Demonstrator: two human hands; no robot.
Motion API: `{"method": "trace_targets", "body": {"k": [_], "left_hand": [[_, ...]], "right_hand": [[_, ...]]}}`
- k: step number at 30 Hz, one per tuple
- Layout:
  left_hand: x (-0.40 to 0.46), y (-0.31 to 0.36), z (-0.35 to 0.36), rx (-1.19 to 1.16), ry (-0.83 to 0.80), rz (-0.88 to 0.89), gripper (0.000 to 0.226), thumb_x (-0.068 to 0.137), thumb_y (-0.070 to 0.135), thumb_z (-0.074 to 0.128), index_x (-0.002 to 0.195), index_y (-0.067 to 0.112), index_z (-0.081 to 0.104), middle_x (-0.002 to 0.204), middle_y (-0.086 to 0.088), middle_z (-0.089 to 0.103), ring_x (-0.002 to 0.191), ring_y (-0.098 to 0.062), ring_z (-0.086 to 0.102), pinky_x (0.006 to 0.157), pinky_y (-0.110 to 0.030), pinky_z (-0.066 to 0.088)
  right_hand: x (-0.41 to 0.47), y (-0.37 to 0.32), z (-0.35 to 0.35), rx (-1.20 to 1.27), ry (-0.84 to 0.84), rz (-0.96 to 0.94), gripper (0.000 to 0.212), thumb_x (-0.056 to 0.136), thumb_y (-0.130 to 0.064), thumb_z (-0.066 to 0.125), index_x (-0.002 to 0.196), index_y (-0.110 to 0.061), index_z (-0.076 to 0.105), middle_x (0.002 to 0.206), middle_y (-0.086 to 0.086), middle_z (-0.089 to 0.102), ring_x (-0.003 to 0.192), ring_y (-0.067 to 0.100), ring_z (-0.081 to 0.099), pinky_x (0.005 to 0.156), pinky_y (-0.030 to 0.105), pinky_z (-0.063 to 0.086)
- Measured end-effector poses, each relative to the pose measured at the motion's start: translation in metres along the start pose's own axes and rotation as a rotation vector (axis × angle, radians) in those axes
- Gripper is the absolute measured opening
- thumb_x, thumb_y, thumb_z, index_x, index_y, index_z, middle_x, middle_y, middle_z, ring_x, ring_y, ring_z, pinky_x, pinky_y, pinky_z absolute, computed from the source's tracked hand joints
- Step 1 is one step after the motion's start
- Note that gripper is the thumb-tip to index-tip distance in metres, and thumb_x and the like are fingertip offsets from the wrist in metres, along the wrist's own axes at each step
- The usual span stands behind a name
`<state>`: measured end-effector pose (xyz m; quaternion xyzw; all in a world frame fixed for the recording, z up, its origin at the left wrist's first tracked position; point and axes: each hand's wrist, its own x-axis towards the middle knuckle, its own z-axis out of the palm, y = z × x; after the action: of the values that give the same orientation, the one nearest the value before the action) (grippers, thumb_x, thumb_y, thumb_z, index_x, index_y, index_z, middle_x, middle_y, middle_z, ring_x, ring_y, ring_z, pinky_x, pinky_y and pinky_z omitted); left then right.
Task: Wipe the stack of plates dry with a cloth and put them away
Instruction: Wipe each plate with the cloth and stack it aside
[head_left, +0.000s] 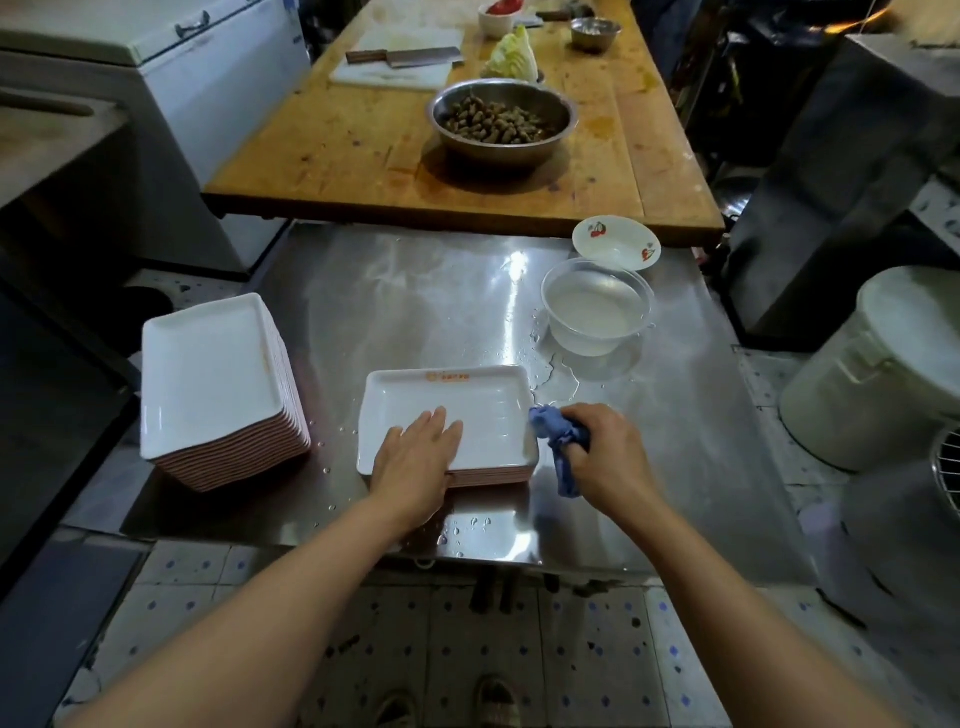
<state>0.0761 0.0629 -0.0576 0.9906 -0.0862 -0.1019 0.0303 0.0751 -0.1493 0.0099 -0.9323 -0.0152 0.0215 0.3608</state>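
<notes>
I'm pressing my flat, open left hand (418, 457) on the white rectangular top plate (467, 410), right-hand (605, 457) grip bunching the blue cloth (558, 441); should wipe corners thoroughly.

A clear plastic bowl (596, 307) of water stands near the steel table's (415, 291) far right corner, a cherry-printed dish (616, 242) just behind it. On the wooden table (332, 150) beyond sit a metal bowl (503, 122) of peanuts, a cleaver (404, 56) on a cutting board (389, 75) and cabbage (513, 56).
</notes>
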Motion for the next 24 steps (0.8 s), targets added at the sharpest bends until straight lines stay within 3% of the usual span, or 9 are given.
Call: {"method": "trace_targets", "body": {"k": [2,5,8,11,16,20,22,24], "left_hand": [[-0.002,0.003,-0.002,0.027,0.069,0.011,0.061,0.088,0.009,0.051,0.143,0.021,0.027,0.155,-0.004,0.022,0.141,-0.021,0.025,0.108,-0.037,0.025],[-0.009,0.009,-0.005,0.045,0.155,0.035,0.052,0.080,0.000,0.052,0.127,0.022,0.044,0.138,-0.001,0.046,0.120,-0.019,0.048,0.088,-0.030,0.035],[-0.014,0.008,-0.010,0.035,0.162,0.046,0.043,0.081,0.003,0.051,0.118,0.024,0.050,0.126,0.002,0.055,0.108,-0.019,0.056,0.080,-0.032,0.038],[-0.016,0.005,-0.025,-0.059,0.198,0.050,0.038,0.083,0.006,0.049,0.115,0.026,0.056,0.113,0.004,0.063,0.101,-0.025,0.060,0.072,-0.033,0.041],[-0.012,0.002,-0.065,-0.110,0.316,0.057,0.033,0.084,0.017,0.054,0.115,0.027,0.057,0.107,-0.003,0.067,0.099,-0.033,0.059,0.065,-0.034,0.032],[-0.021,-0.009,-0.100,-0.418,0.369,-0.064,0.029,0.084,0.026,0.060,0.113,0.023,0.062,0.101,-0.009,0.069,0.095,-0.034,0.061,0.074,-0.037,0.047],[-0.030,-0.019,-0.119,-0.671,0.362,-0.108,0.031,0.082,0.022,0.062,0.112,0.018,0.065,0.099,-0.008,0.070,0.093,-0.028,0.063,0.081,-0.036,0.050],[-0.042,-0.032,-0.134,-0.931,0.356,-0.130,0.026,0.086,0.012,0.063,0.112,0.017,0.064,0.097,-0.003,0.070,0.088,-0.019,0.065,0.078,-0.027,0.052]], "right_hand": [[-0.002,-0.002,-0.001,0.050,0.010,0.009,0.019,0.067,0.012,0.050,0.077,0.004,0.064,0.067,0.023,0.060,0.043,0.008,0.046,0.039,0.006,0.033],[-0.004,-0.002,-0.005,0.055,0.053,0.004,0.016,0.072,0.009,0.052,0.074,0.000,0.065,0.059,0.012,0.060,0.047,0.004,0.053,0.048,0.005,0.035],[-0.003,0.000,-0.008,0.030,0.085,0.012,0.014,0.076,0.004,0.057,0.081,-0.003,0.068,0.072,0.011,0.064,0.069,0.022,0.058,0.062,0.023,0.044],[0.000,0.000,-0.010,0.060,0.133,0.032,0.016,0.078,0.002,0.058,0.089,-0.004,0.068,0.078,0.008,0.063,0.076,0.024,0.058,0.072,0.037,0.049],[0.006,-0.009,-0.015,0.148,0.207,0.059,0.027,0.082,-0.002,0.057,0.101,-0.019,0.067,0.085,-0.004,0.058,0.076,0.008,0.053,0.071,0.022,0.042],[0.010,-0.033,-0.022,0.252,0.269,0.005,0.032,0.085,-0.005,0.056,0.102,-0.031,0.060,0.093,-0.008,0.056,0.083,0.009,0.055,0.077,0.027,0.047],[0.014,-0.053,-0.024,0.297,0.285,-0.060,0.030,0.087,-0.006,0.056,0.107,-0.028,0.060,0.096,-0.008,0.055,0.085,0.008,0.055,0.080,0.028,0.048],[0.018,-0.077,-0.025,0.334,0.270,-0.142,0.032,0.089,-0.006,0.056,0.116,-0.022,0.060,0.102,-0.005,0.057,0.090,0.007,0.055,0.083,0.026,0.048]]}}
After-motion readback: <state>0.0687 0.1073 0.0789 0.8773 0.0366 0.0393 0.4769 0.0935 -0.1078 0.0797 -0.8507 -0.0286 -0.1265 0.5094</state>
